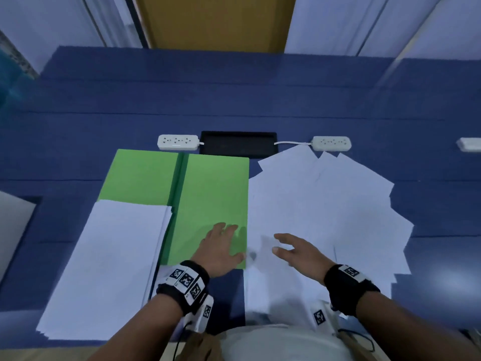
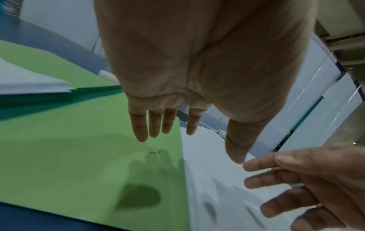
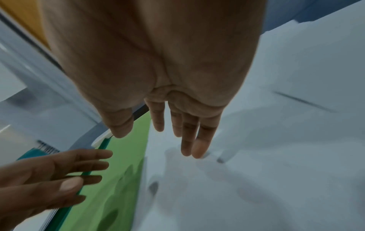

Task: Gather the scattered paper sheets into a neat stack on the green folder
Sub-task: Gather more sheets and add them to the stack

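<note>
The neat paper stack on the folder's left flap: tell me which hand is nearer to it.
Left. The left hand hovers over the green folder's right flap, beside the stack; the right hand is farther, over the scattered sheets.

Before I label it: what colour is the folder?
Green, darker along the spine; the folder shows best in the head view.

green folder [image 1: 208, 194]: open, flat | paper sheets [image 1: 325, 204]: fanned beside, right
</note>
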A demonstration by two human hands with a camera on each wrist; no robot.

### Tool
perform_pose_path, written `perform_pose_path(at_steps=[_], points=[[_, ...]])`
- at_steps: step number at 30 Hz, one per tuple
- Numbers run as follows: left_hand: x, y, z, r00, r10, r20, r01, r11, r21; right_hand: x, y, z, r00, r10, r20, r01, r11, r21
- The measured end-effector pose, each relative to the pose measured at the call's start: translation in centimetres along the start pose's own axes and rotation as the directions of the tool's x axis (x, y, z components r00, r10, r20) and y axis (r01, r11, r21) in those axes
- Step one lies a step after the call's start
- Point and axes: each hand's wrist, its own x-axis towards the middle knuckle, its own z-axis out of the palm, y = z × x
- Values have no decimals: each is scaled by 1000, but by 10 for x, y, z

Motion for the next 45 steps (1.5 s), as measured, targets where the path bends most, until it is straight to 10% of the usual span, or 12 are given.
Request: perform_pose_path(at_steps=[8,16,26,36,41,45], points=[[38,90,38,991,-94,92,96,995,-15,-3,91,-87,931,204,-302,-115,951,286],[58,136,78,973,-176,152,137,962,236,9,110,-111,958,262,-113,-144,785,602],[62,133,74,978,-174,119,143,961,236,28,89,-94,988,151,16,-136,830,541],[64,121,68,909,-308,-281,220,927,-305,-7,81,-101,969,-207,-133,239,920,312],[76,133,53,964,-265,6,175,619,-765,-33,92,-140,974,-174,-146,226,789,571],[84,159,63,992,-22,122,108,633,-767,-22,115,-171,966,-6,-258,160,800,578]])
